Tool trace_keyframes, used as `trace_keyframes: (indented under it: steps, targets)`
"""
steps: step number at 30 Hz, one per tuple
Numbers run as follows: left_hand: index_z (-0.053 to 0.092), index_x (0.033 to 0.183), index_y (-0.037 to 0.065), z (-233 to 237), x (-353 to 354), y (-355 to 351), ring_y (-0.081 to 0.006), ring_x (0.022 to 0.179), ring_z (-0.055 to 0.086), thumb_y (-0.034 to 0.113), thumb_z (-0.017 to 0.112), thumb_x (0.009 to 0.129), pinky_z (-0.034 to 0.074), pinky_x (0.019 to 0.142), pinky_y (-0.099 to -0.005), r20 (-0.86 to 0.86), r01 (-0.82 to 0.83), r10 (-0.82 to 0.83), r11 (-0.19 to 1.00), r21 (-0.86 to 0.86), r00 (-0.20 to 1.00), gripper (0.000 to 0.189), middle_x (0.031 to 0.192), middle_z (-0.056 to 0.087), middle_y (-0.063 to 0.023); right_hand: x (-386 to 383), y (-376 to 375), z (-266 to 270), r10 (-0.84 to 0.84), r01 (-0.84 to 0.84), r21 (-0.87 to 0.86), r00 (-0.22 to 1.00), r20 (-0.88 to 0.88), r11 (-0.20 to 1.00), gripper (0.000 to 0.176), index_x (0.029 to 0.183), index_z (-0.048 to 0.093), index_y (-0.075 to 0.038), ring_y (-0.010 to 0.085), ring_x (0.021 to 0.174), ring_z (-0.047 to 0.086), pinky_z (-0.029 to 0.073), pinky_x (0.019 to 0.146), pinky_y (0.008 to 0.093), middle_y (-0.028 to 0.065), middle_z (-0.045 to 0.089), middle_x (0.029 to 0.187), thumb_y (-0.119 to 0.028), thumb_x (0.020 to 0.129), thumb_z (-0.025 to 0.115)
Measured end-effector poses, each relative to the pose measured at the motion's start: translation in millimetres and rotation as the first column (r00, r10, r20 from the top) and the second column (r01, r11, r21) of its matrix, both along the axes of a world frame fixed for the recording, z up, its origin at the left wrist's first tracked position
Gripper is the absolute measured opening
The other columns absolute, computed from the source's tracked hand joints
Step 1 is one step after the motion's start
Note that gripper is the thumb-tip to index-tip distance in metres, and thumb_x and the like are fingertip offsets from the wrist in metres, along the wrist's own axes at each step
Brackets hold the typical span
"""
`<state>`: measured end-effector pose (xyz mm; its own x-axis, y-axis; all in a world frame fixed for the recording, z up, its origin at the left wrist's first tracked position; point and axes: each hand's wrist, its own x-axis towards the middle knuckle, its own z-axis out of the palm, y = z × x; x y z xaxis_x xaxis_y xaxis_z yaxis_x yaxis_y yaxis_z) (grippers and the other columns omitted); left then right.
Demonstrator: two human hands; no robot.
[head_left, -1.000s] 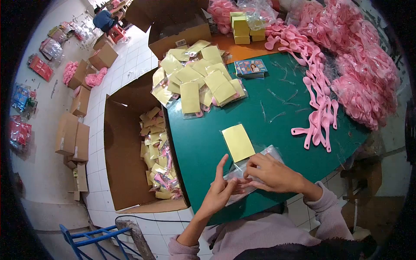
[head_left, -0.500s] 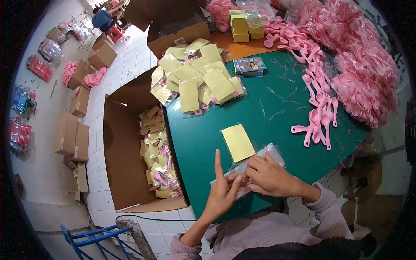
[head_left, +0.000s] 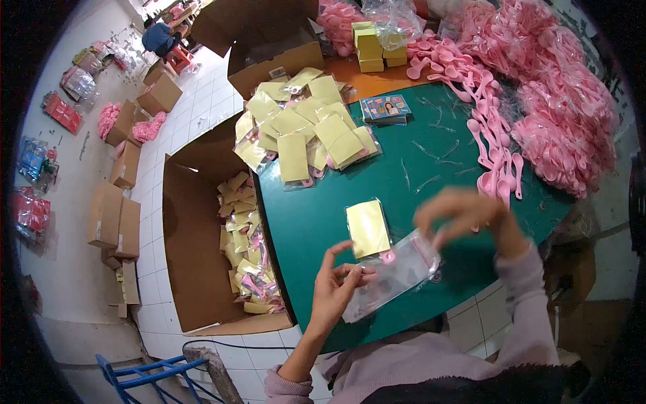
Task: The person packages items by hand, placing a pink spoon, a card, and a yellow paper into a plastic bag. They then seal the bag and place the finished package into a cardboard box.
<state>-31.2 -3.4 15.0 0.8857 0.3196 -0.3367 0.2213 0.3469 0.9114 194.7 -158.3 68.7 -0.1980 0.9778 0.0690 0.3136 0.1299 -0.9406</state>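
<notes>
My left hand (head_left: 333, 289) rests at the near edge of a stack of clear plastic bags (head_left: 397, 279), its index finger raised and its thumb apart from it. My right hand (head_left: 464, 215) is lifted over the table to the right of the bags. It is blurred by motion, but its curved fingers look apart with nothing visible in them. Just beyond the bags lies a packet with a yellow card (head_left: 369, 229) in clear plastic, a pink spoon end (head_left: 387, 256) showing at its lower edge. Loose pink spoons (head_left: 498, 148) lie beyond my right hand.
Packed yellow cards (head_left: 293, 121) are heaped at the table's far left. An open cardboard box (head_left: 195, 229) holding more packets stands against the left edge. Printed cards (head_left: 385, 108), yellow stacks (head_left: 369, 47) and bagged pink spoons (head_left: 565, 114) lie at the back. A blue metal frame (head_left: 148, 370) stands lower left.
My right hand has left the bags and moved up and right. The yellow-card packet has turned slightly, and its pink spoon end now shows. My left hand stays by the bags, its index finger more bent.
</notes>
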Motion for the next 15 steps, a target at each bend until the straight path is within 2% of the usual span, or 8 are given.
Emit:
trace_keyframes:
  steps: [2,4,5,8,9,10,11,15]
  targets:
    - [0.041,0.116,0.001,0,-1,2,-0.0192,0.085,0.061,0.003,0.047,0.087,0.050,0.074,-0.0283,-0.005,0.025,-0.025,1.000,0.013,1.000,0.029,0.085,0.061,-0.0114,70,-8,1,-0.398,0.364,-0.192,0.899,-0.184,0.911,0.015,0.085,0.052,-0.005,0.0098,0.072,0.054,0.045,0.065,0.0239,0.0000,0.052,0.077,-0.015,0.079,0.062]
    - [0.047,0.109,-0.002,0,-2,1,-0.0190,0.085,0.061,0.005,0.046,0.088,0.050,0.074,-0.0281,-0.005,0.051,-0.051,0.998,0.024,0.999,0.022,0.086,0.060,-0.0111,117,-19,-13,-0.557,0.547,-0.111,0.826,-0.089,0.830,0.019,0.094,0.052,-0.003,0.0132,0.069,0.056,0.046,0.066,0.0267,0.0028,0.054,0.076,-0.008,0.077,0.060]
    - [0.050,0.103,-0.004,0,-1,-1,-0.0187,0.086,0.061,0.005,0.046,0.088,0.050,0.075,-0.0278,0.017,0.016,-0.015,0.999,-0.034,1.000,0.018,0.088,0.060,-0.0114,121,-26,-22,-0.671,0.677,0.035,0.719,0.182,0.735,0.028,0.098,0.050,-0.003,0.0173,0.076,0.055,0.045,0.069,0.0289,0.0057,0.054,0.082,-0.007,0.073,0.061]
    - [0.052,0.097,-0.005,7,1,-2,-0.0182,0.087,0.061,0.007,0.046,0.089,0.050,0.075,-0.0273,0.047,-0.036,0.042,0.992,-0.122,0.998,0.015,0.091,0.059,-0.0122,109,-42,-45,-0.766,0.659,0.595,-0.043,0.641,0.461,0.053,0.113,0.046,-0.002,0.0294,0.095,0.054,0.043,0.081,0.0357,0.0144,0.055,0.102,-0.004,0.063,0.063]
    - [0.053,0.095,-0.005,9,1,-4,-0.0180,0.087,0.061,0.007,0.046,0.089,0.050,0.076,-0.0272,0.049,-0.045,0.053,0.987,-0.153,0.997,0.015,0.092,0.059,-0.0127,59,-31,-27,-0.734,0.636,0.417,0.382,0.561,0.650,0.059,0.117,0.042,-0.003,0.0303,0.111,0.043,0.039,0.087,0.0377,0.0161,0.047,0.117,-0.008,0.063,0.066]
    - [0.053,0.095,-0.005,11,1,-6,-0.0180,0.087,0.061,0.007,0.046,0.089,0.050,0.076,-0.0272,0.046,-0.044,0.052,0.987,-0.157,0.998,0.015,0.092,0.059,-0.0127,27,-22,-24,-0.597,0.372,0.472,0.588,0.546,0.799,0.064,0.119,0.041,-0.004,0.0310,0.112,0.040,0.038,0.089,0.0387,0.0162,0.042,0.120,-0.010,0.061,0.070]
    - [0.053,0.095,-0.004,12,2,-8,-0.0182,0.087,0.061,0.008,0.046,0.089,0.050,0.076,-0.0270,0.052,-0.069,0.080,0.982,-0.177,0.995,0.015,0.093,0.059,-0.0129,-23,-13,-18,-0.569,0.519,0.234,0.755,0.325,0.822,0.068,0.118,0.041,-0.005,0.0311,0.106,0.043,0.039,0.088,0.0384,0.0150,0.041,0.114,-0.011,0.058,0.074]
    - [0.049,0.101,-0.004,12,-4,-11,-0.0197,0.088,0.061,0.008,0.044,0.090,0.051,0.074,-0.0269,0.069,-0.059,0.075,0.975,-0.216,0.995,0.017,0.095,0.059,-0.0147,-101,-6,-30,-0.583,0.574,0.125,0.758,0.293,0.809,0.051,0.112,0.047,-0.005,0.0263,0.088,0.050,0.046,0.074,0.0342,0.0126,0.042,0.101,-0.013,0.068,0.071]
